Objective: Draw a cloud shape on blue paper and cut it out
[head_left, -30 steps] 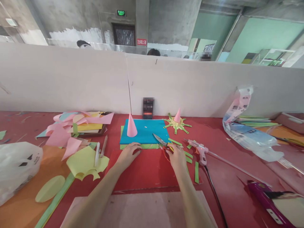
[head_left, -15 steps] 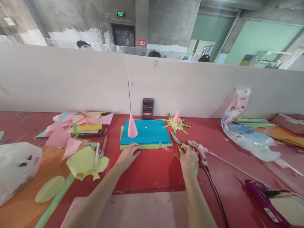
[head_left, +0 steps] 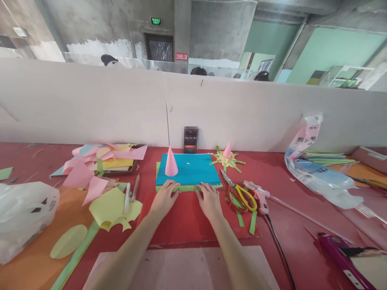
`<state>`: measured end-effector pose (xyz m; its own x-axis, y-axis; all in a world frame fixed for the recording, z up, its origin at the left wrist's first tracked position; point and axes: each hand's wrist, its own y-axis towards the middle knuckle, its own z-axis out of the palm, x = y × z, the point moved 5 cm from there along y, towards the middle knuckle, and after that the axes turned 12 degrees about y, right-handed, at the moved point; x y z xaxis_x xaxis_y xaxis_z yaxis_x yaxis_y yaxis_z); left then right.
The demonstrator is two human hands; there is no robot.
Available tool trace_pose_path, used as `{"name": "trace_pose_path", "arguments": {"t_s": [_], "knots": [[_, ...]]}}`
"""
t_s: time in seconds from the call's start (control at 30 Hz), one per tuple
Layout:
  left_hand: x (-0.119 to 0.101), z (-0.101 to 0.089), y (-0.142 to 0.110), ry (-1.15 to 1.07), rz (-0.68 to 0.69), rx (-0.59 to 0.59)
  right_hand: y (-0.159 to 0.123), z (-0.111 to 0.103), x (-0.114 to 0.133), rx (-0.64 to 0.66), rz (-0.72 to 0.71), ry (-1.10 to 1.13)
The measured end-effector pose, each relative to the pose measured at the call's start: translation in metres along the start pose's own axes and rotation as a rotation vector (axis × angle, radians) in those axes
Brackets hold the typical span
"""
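My left hand [head_left: 165, 197] rests palm down at the front edge of the blue sheet [head_left: 193, 169], its fingers stretched forward and holding nothing. Beside it, my right hand [head_left: 210, 200] lies on the same edge, also open with its fingers spread. Under the blue sheet a green sheet's edge [head_left: 189, 188] shows. A pink paper cone [head_left: 171, 163] stands upright on the blue sheet, just beyond my left fingertips. Both wrists pass over a red board [head_left: 187, 225]. Scissors with yellow and red handles [head_left: 246, 197] lie right of my right hand, on green paper strips [head_left: 252, 223].
A pink glue gun [head_left: 262, 199] with a cord lies at right. Behind it sits a green paper flower with a small pink cone [head_left: 227, 155]. Paper scraps [head_left: 99, 161] and a white plastic bag [head_left: 27, 217] fill the left. A white partition [head_left: 121, 104] bounds the back.
My right hand has let go of the scissors, which now lie on the right, and has moved left to the blue sheet's front edge. My left hand stays at that edge.
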<state>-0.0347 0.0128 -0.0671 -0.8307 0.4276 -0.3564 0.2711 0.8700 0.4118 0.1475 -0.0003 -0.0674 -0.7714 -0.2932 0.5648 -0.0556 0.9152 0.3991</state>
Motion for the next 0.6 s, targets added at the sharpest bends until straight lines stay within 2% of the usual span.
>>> {"name": "trace_pose_path", "arguments": {"t_s": [0.13,0.23,0.43,0.6], "knots": [[0.006,0.001,0.0,0.138,-0.04,-0.033,0.011,0.004,-0.005,-0.064,0.073,-0.012],[0.008,0.007,-0.002,0.214,-0.048,0.015,0.017,0.006,-0.003,-0.143,0.1,-0.01],[0.004,0.014,-0.003,0.266,0.0,0.125,0.02,0.015,0.009,-0.171,0.002,0.11],[0.004,0.016,-0.002,0.252,-0.009,0.166,0.021,0.014,0.004,-0.184,0.007,0.195]]}}
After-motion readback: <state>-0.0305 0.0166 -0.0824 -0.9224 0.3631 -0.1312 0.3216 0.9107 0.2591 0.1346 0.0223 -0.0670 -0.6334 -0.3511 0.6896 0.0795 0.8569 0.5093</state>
